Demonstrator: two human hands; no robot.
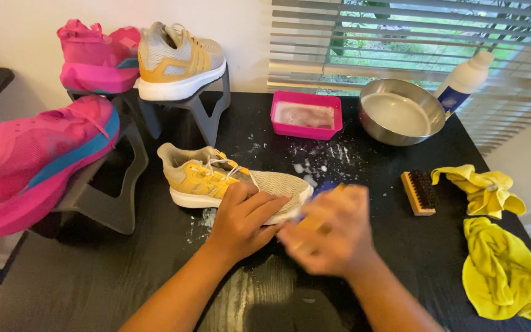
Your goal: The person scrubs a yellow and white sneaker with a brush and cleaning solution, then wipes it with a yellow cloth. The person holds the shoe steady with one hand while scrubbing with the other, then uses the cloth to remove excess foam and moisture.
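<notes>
Right now my left hand lies flat over the toe half of the yellow and grey shoe, fingers curled down on the mesh and pinning it to the black table. That shoe lies near the middle of the table, its toe pointing to 3 o'clock and its heel to 9 o'clock. My right hand is badly blurred at the shoe's toe, just to the 3 o'clock side of the left hand; it seems closed round a small brush with a wooden-looking body and a blue part, though I cannot make out the grip itself. White foam flecks speckle the table at 12 o'clock from the toe.

Further toward 12 o'clock a pink tub holds sudsy water, and beside it at 1 o'clock sits a steel bowl with a white bottle leaning behind it. At 3 o'clock a second wooden brush lies bristles up, near two yellow cloths. At 11 o'clock the matching yellow shoe rests on a grey stand, next to a pink shoe; another pink shoe sits on a stand at 9 o'clock.
</notes>
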